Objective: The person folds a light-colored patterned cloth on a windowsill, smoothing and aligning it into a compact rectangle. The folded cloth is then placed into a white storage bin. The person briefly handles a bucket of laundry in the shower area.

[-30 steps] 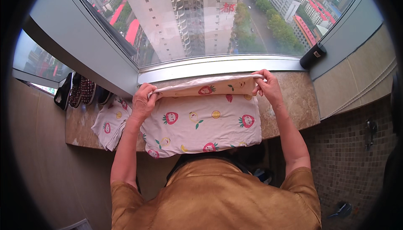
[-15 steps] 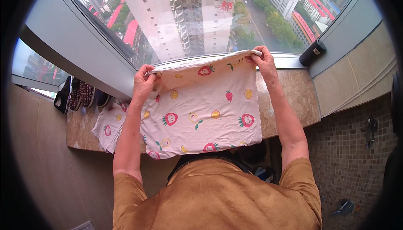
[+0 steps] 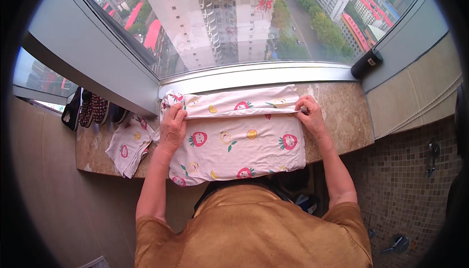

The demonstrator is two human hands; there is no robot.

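Note:
A pale pink cloth [image 3: 244, 153] printed with strawberries and lemons lies spread on the brown stone sill. Its far part is turned over toward me as a band across the top. My left hand [image 3: 173, 127] is closed at the left end of that folded edge, fingertips on the fabric. At the right end, my right hand [image 3: 311, 115] pinches the same edge between thumb and fingers. Left of my left forearm lies a crumpled piece of matching fabric [image 3: 128, 145]; I cannot tell whether it joins the larger cloth.
Dark shoes [image 3: 93, 109] stand on the sill [image 3: 337, 111] at the far left. Beyond the sill rises a large window [image 3: 220, 23] with a white frame. A black cylinder [image 3: 365, 63] sits in the right corner. A shower fitting [image 3: 431, 158] is on the mosaic wall at right.
Both hands have come toward me and lower, bringing the cloth's far edge over into a fold. The near part of the cloth has stayed in place.

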